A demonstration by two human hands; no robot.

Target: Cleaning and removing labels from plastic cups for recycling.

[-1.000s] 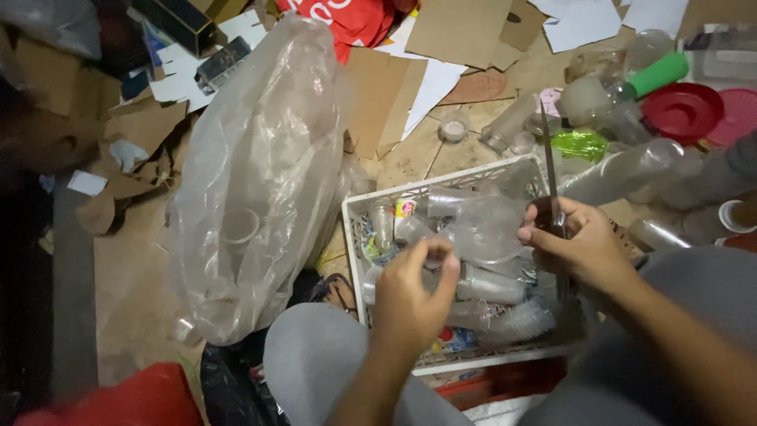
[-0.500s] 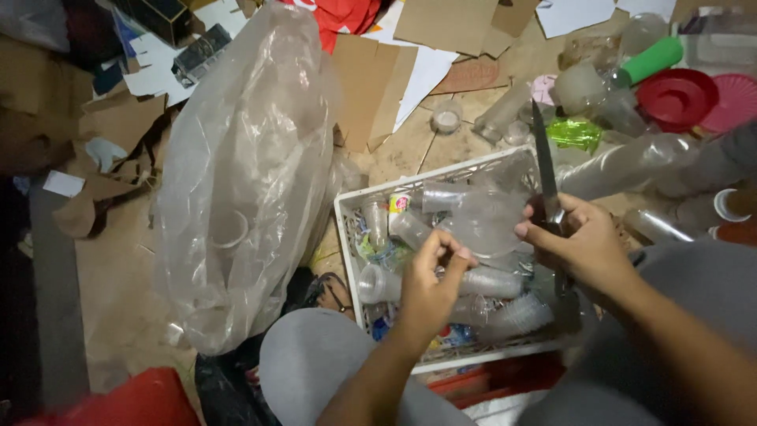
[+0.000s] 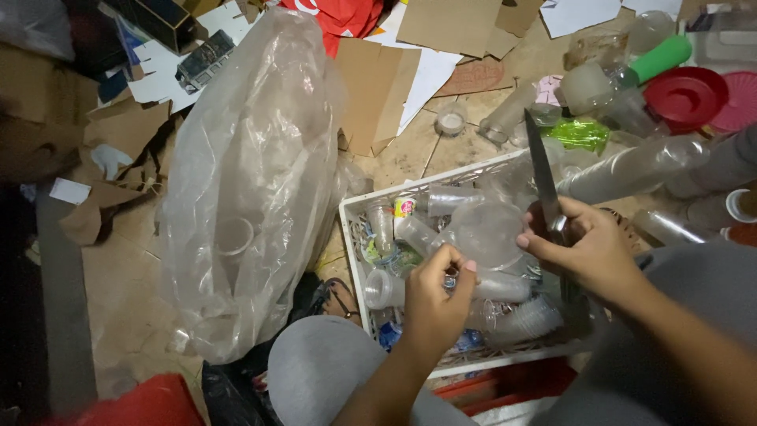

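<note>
right hand (image 3: 587,252) fingers closed on knife (image 3: 542,175), blade up. left hand (image 3: 435,296) pinches a clear plastic bottle (image 3: 489,285) over the white crate (image 3: 352,237). crate full of bottles; big clear bag (image 3: 248,181) approx. half full.

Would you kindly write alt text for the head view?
A right hand holds a knife blade-up while the left hand pinches something small over a white crate of clear plastic bottles. A large clear bag stands left, among cardboard scraps.

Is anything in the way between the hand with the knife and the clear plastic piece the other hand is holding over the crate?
Nothing visible. The right hand holds the knife blade-up beside the clear plastic piece, which the left hand pinches over the white crate; only open air separates them.
</note>
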